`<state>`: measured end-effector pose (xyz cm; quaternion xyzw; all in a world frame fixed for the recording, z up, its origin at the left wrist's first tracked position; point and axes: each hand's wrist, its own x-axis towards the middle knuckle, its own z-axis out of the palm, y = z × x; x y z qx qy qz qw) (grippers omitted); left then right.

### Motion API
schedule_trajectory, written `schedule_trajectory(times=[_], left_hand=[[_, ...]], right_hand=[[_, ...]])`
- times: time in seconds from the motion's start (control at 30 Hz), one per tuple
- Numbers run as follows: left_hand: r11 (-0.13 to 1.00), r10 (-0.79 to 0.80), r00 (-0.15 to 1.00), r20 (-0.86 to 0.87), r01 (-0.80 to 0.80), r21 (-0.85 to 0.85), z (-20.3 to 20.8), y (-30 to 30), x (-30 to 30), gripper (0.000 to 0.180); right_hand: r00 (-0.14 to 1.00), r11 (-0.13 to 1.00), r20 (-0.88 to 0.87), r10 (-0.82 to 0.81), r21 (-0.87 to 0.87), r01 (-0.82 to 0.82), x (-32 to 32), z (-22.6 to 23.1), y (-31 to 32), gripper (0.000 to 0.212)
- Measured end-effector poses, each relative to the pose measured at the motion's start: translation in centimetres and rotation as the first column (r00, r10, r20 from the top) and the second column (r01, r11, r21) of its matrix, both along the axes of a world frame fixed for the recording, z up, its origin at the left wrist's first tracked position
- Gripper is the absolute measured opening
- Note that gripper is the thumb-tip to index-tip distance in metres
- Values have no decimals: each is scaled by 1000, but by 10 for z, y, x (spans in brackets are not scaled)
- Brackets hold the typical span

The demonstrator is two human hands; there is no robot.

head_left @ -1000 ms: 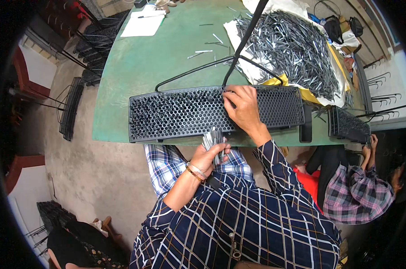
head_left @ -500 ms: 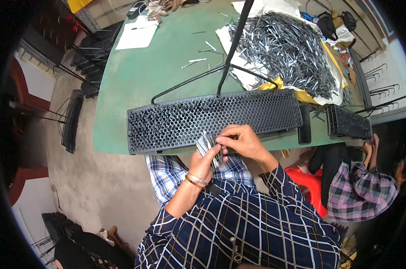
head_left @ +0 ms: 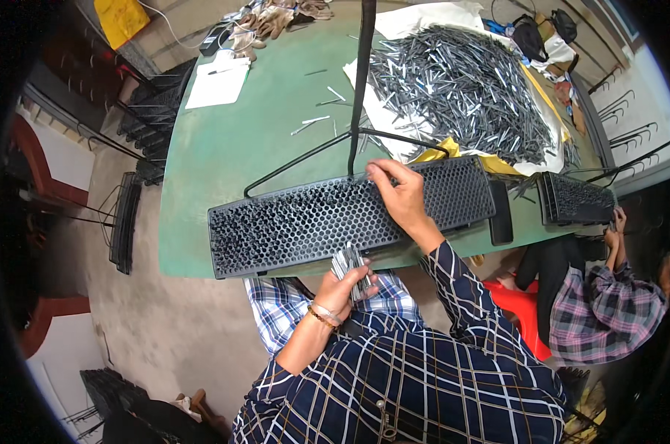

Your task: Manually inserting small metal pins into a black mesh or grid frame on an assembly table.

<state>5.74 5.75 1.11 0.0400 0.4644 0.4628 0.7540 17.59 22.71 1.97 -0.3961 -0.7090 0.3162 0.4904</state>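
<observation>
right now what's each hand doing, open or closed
Left hand: closed, holding a bunch of thin metal strips.
Right hand: fingers bent over the perforated black tray; grip can't be told.

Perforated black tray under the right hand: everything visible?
The perforated black tray is a long, shallow, hard-looking rectangle with closely packed round holes; its left part looks rougher. A black rod frame extends from its far side. It lies aslant at the near edge of the green table, left end nearer the person. The right hand reaches over it; contact is unclear.
</observation>
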Motion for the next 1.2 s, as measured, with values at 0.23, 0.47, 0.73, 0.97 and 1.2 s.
schedule_trajectory(times=[0.23, 0.47, 0.73, 0.97, 1.2], left_hand=[[998, -45, 999, 4, 45, 31, -2, 2, -5, 25], [996, -47, 999, 7, 46, 76, -4, 4, -5, 26], [994, -55, 998, -27, 58, 89, -3, 3, -3, 23], [985, 49, 998, -26, -43, 167, 3, 2, -4, 19], [971, 134, 990, -39, -124, 205, 9, 8, 0, 14]], right_hand=[[999, 999, 48, -9, 36, 7, -7, -8, -2, 14], [994, 989, 110, -6, 151, -11, -6, -6, -3, 12], [925, 957, 379, -34, 278, -79, -1, -10, -6, 13], [953, 953, 182, 243, -228, -199, 10, 21, -25, 16], [908, 590, -46, 417, -746, -309, 25, 20, -53, 21]])
